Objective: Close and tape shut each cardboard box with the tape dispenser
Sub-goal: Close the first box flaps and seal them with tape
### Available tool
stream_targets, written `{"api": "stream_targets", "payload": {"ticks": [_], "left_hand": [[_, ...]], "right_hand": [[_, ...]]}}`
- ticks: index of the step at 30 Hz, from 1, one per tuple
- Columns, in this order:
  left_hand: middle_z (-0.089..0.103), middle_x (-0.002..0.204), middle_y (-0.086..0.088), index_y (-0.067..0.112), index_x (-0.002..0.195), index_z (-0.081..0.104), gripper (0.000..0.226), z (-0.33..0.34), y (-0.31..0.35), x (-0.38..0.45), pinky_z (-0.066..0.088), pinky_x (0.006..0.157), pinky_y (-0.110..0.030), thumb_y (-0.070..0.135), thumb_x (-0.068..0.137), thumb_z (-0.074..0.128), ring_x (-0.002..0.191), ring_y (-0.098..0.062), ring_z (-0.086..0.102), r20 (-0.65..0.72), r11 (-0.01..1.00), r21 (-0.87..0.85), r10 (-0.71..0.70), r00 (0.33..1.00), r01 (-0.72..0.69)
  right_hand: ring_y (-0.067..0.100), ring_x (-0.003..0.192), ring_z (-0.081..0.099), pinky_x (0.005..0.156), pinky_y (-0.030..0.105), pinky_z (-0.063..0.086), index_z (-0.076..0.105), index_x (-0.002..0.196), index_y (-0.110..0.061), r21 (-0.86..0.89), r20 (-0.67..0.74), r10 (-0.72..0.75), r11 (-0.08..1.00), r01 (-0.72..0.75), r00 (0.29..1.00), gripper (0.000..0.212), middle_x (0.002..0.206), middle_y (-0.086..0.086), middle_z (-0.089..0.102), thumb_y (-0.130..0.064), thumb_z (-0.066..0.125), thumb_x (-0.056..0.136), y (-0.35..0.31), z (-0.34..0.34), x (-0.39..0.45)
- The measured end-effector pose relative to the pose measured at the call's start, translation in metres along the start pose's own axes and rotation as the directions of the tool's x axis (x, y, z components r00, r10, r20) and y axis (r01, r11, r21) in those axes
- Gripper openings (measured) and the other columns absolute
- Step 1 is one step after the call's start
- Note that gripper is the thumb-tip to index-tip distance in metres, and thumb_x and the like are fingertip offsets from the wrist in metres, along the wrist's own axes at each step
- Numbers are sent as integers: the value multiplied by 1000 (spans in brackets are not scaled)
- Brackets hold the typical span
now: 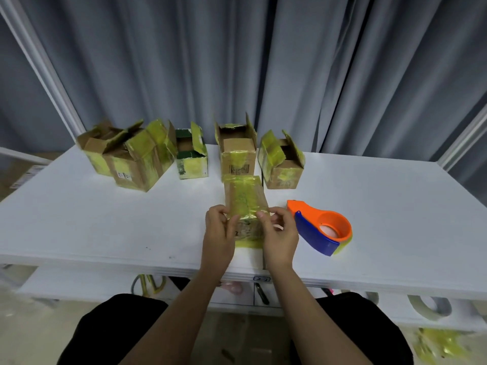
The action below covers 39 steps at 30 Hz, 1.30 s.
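Near the table's (79,233) front edge, left hand (218,234) and right hand (279,235) pinch tape down onto the closed box (246,198); dispenser (320,227) lies just right; five open boxes (238,148) along the back likely come next.

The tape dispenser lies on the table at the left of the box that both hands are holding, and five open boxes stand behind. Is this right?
Not quite. In the head view the tape dispenser lies on the table at the right of the box that the left hand and right hand hold, not the left. The five open boxes behind are as you say.
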<state>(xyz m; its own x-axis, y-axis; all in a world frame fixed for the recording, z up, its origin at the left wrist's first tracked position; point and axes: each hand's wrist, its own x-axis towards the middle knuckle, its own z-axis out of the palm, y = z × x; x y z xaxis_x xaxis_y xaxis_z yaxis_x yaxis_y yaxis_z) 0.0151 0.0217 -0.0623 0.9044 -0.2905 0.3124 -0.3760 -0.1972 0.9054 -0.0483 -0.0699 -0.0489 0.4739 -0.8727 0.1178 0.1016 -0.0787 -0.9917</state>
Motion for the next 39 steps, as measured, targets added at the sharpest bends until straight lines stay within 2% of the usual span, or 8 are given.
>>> {"api": "stream_targets", "payload": {"ticks": [7, 12, 18, 20, 26, 31, 36, 39], "left_hand": [[58, 84, -2, 17, 96, 53, 8, -12, -2, -9, 44, 66, -11, 11, 92, 58, 78, -6, 56, -16, 997, 45, 63, 998, -63], [52, 87, 3, 8, 102, 55, 10, -2, 5, -18, 40, 66, -7, 10, 93, 56, 77, -3, 53, -71, 987, 138, 90, 993, -80], [54, 98, 0, 4, 115, 55, 20, 5, 10, -25, 36, 66, -14, 9, 96, 48, 82, -11, 53, -42, 962, 249, 126, 991, -111], [56, 98, 1, 6, 117, 55, 23, 1, 11, -21, 35, 67, -12, 14, 99, 44, 84, -10, 53, -28, 978, 202, 61, 998, -54], [65, 89, 9, 15, 116, 62, 24, -28, 3, 4, 51, 77, -25, 17, 93, 57, 84, -7, 61, 152, 976, 211, 24, 988, -56], [53, 77, 9, 19, 81, 52, 14, -39, 2, 27, 44, 64, -28, 27, 92, 58, 76, -10, 51, 250, 861, 441, 154, 956, -254], [53, 82, 3, 19, 81, 45, 17, -41, 0, 39, 44, 66, -32, 24, 95, 55, 74, -13, 49, 389, 846, 405, 184, 903, -347], [54, 84, 1, 17, 82, 46, 17, -41, -1, 42, 41, 67, -30, 24, 95, 54, 76, -15, 50, 414, 846, 395, 184, 892, -358]], "right_hand": [[-5, 80, 60, 73, 9, 47, 68, 101, -23, -48, 6, -7, 999, 8, 1000, 19, 90, -9, 65, -13, 70, 86, 10, -10, -7], [8, 92, 65, 87, 29, 54, 68, 108, -16, -304, 9, -185, 936, 179, 983, 20, 101, -2, 70, -10, 64, 89, 19, -15, -13], [21, 120, 55, 95, 30, 44, 61, 126, -5, -542, 334, -420, 646, 536, 844, 48, 137, 15, 53, 4, 53, 79, 37, -17, -34], [20, 122, 54, 98, 29, 42, 60, 128, -6, -525, 376, -409, 646, 555, 832, 53, 142, 12, 49, 4, 49, 77, 38, -19, -35], [2, 98, 63, 84, 19, 52, 60, 119, -23, -316, 324, -245, 883, 348, 914, 33, 100, -16, 66, -2, 54, 93, 12, -40, -1], [14, 81, 63, 71, 13, 47, 68, 118, -14, -366, 463, -312, 785, 500, 830, 30, 88, -2, 66, -5, 63, 90, 8, -41, 34], [8, 82, 56, 72, 20, 46, 68, 108, -4, -377, 468, -473, 657, 653, 747, 20, 90, 2, 63, -7, 61, 89, 24, -36, 38], [4, 85, 50, 75, 11, 42, 64, 110, -4, -375, 455, -412, 715, 590, 789, 22, 91, -3, 56, -4, 64, 88, 29, -29, 31]]}}
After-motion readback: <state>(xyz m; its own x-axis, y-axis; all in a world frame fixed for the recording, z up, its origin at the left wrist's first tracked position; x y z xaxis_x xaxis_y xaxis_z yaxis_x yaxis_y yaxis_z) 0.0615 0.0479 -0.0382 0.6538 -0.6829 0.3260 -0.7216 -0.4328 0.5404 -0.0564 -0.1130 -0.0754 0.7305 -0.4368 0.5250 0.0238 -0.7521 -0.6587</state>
